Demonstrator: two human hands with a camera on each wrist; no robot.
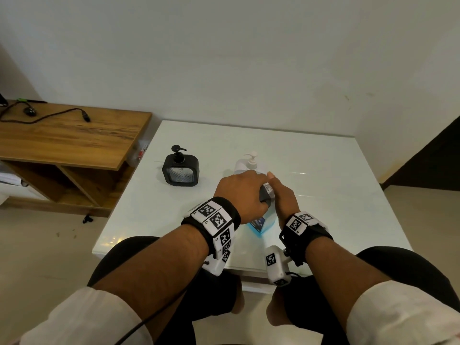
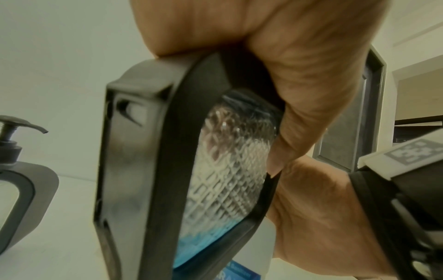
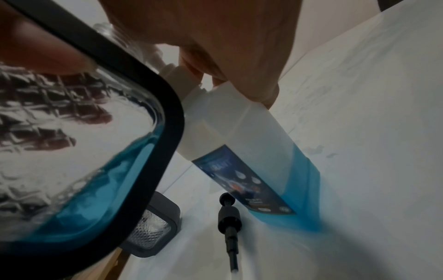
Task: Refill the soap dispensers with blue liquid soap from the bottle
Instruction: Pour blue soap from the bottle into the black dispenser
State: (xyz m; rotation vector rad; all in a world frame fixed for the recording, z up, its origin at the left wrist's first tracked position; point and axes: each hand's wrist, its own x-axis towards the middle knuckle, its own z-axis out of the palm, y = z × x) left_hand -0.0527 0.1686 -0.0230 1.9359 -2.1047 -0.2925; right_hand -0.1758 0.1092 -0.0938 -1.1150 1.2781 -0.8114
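Two hands work at the centre of the head view over a white table (image 1: pixel 323 183), with the refill of the first of two dispensers under way. The left hand (image 1: pixel 245 192) has its fingers and thumb wrapped round the top of a black-framed dispenser (image 2: pixel 215 170), which it holds off the table and tilted. Blue soap pools in the lower corner of the dispenser's patterned glass, well short of full. Its bare threaded neck sits just beside the white spout of the bottle (image 3: pixel 251 136). The bottle's base is on the table at the lower centre of the head view, between the wrists, and its lower part is blue with soap. The right hand (image 1: pixel 283 200) curls its fingers at the bottle's shoulder below the spout with the thumb raised. Whether it grips the shoulder firmly or only steadies it cannot be told. A loose pump (image 3: pixel 228 214), black and by the look of it the dispenser's own, lies on the table at the lower middle of the right wrist view. The second dispenser (image 1: pixel 180 170) stands left of centre in the head view, pump on, with no blue visible inside. The step in hand appears to be feeding soap into the open neck. The next move likely calls for keeping neck and spout aligned until the level rises, then setting the dispenser upright, screwing the loose pump back on and turning to the second dispenser.
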